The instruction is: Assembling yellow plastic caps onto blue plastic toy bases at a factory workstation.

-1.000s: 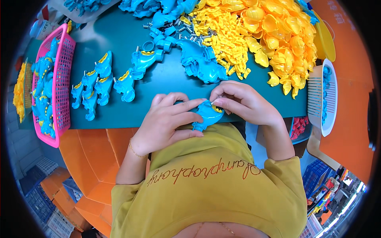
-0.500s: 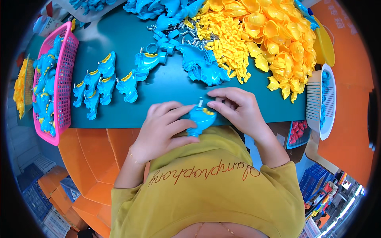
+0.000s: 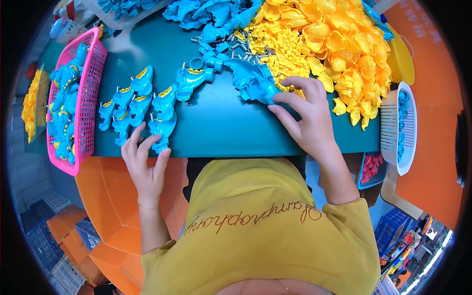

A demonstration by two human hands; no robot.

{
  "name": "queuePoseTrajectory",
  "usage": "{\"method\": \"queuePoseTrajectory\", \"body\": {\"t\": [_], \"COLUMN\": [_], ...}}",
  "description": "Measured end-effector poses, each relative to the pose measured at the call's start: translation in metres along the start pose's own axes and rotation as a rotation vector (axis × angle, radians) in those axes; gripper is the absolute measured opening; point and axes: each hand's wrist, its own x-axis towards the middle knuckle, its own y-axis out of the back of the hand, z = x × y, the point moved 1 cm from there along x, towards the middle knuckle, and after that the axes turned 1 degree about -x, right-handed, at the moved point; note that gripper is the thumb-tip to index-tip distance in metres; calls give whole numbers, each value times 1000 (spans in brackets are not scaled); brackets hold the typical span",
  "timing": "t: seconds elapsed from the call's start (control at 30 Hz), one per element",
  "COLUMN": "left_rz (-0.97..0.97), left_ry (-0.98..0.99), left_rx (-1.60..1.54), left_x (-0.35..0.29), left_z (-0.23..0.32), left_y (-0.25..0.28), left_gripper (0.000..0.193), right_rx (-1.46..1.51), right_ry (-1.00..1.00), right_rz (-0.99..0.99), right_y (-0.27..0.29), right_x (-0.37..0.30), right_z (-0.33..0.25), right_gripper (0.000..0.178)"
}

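My left hand (image 3: pixel 145 160) is at the table's near edge on the left. Its thumb and forefinger are on the lower end of a blue plastic toy part (image 3: pixel 166 127) with a yellow toothed strip. That part lies below a similar part (image 3: pixel 164 102). At the right, my right hand (image 3: pixel 306 110) has its thumb and forefinger pinching the near end of a blue curved shell (image 3: pixel 263 91) at the edge of a small heap of such shells. The exact grip of both hands is partly hidden by the fingers.
Several blue-and-yellow parts (image 3: pixel 141 83) lie in rows on the green table (image 3: pixel 221 132). A pink basket (image 3: pixel 87 103) of similar parts stands left. Yellow shells (image 3: pixel 344 49), small yellow strips (image 3: pixel 280 49) and metal pins (image 3: pixel 242 46) are heaped behind. A white basket (image 3: pixel 391 123) stands right.
The blue part with the yellow strip has gone from in front of my body to the rows on the left, with my left hand. My right hand has moved forward to the blue shells.
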Motion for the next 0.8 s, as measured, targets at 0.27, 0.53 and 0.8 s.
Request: {"method": "queuePoseTrajectory", "body": {"t": [0.27, 0.53, 0.8], "left_rz": [319, -160, -328], "left_ry": [7, -486, -419], "left_rx": [-81, -531, -519], "left_x": [-4, 40, 38], "left_z": [31, 119, 115], "left_y": [-13, -37, -65], "left_gripper": [56, 54, 49], "right_rx": [174, 16, 635], "right_ry": [16, 59, -11], "right_rz": [-74, -64, -252], "right_y": [14, -2, 5], "right_x": [-40, -49, -57], "right_z": [-25, -30, -17], "right_gripper": [23, 22, 35]}}
